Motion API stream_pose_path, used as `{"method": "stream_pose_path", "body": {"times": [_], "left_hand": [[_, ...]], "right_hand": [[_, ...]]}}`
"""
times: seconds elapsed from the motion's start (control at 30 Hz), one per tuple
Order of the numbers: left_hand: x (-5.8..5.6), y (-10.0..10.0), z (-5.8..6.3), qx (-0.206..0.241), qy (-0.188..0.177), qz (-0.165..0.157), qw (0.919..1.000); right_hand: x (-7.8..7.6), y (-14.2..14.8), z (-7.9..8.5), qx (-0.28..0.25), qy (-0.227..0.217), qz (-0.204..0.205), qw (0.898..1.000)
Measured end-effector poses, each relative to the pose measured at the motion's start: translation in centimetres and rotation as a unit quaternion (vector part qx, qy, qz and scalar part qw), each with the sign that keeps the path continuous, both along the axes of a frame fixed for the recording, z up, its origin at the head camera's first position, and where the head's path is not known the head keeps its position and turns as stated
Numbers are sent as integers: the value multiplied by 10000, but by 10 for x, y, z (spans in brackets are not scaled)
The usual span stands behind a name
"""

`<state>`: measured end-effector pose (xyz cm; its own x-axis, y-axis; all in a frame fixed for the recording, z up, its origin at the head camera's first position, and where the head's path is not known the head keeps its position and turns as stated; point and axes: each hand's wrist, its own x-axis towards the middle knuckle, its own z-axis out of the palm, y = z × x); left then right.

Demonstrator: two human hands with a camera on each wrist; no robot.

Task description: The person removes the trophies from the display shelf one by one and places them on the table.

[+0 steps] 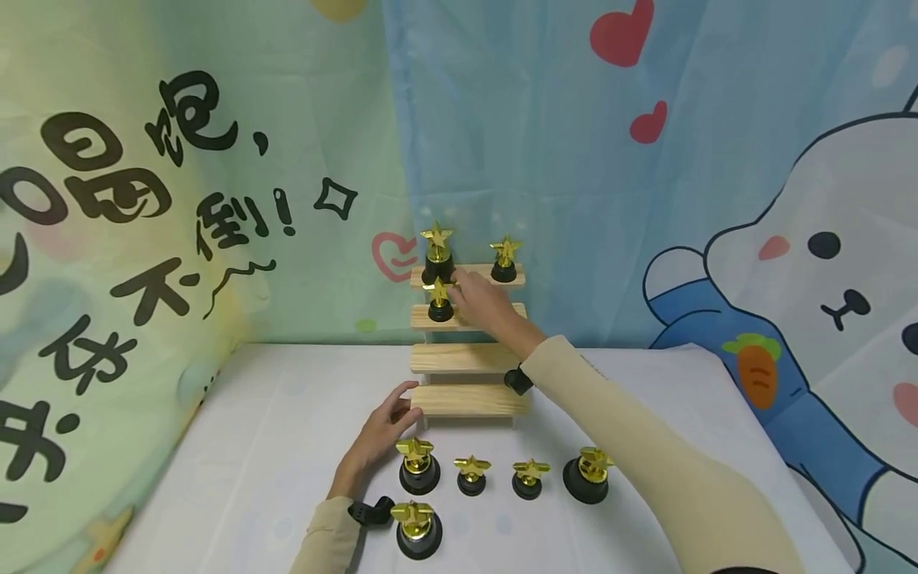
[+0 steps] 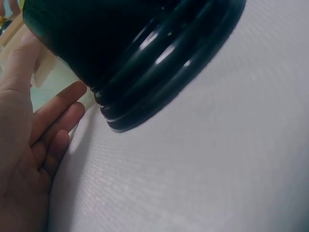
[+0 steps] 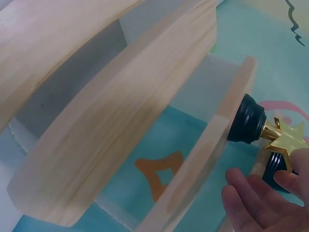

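Note:
My right hand (image 1: 482, 301) reaches to the second-highest step of a wooden tiered display stand (image 1: 469, 359). Its fingers pinch the gold star of a small star trophy (image 1: 441, 309), whose black base stands on that step's left part. The right wrist view shows this trophy (image 3: 247, 118) with fingertips at its star, partly cut off by the frame edge. By the lowest step's left end, my left hand (image 1: 387, 420) rests with loosely extended fingers, touching the stand. A large black trophy base (image 2: 140, 53) fills the top of the left wrist view, apart from the fingers.
On the top step stand a larger star trophy (image 1: 438, 255) and a smaller one (image 1: 505, 263). Several trophies stand on the white table (image 1: 272, 446) before the stand, including a large one (image 1: 417, 530) near my left wrist and another (image 1: 586, 477) beside my right sleeve.

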<state>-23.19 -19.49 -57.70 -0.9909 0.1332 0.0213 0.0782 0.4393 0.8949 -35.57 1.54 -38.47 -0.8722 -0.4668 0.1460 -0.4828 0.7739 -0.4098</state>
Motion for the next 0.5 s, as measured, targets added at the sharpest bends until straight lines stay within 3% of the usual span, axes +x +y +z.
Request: {"method": "stream_pose_path", "body": {"times": [0.27,0.5], "left_hand": [[2,0,2,-8,13,10,10000],[1,0,0,-6,2,23,10000]], "right_hand": [[1,0,-7,3,361,113,9993],[0,0,-14,-773,133,199,9967]]}}
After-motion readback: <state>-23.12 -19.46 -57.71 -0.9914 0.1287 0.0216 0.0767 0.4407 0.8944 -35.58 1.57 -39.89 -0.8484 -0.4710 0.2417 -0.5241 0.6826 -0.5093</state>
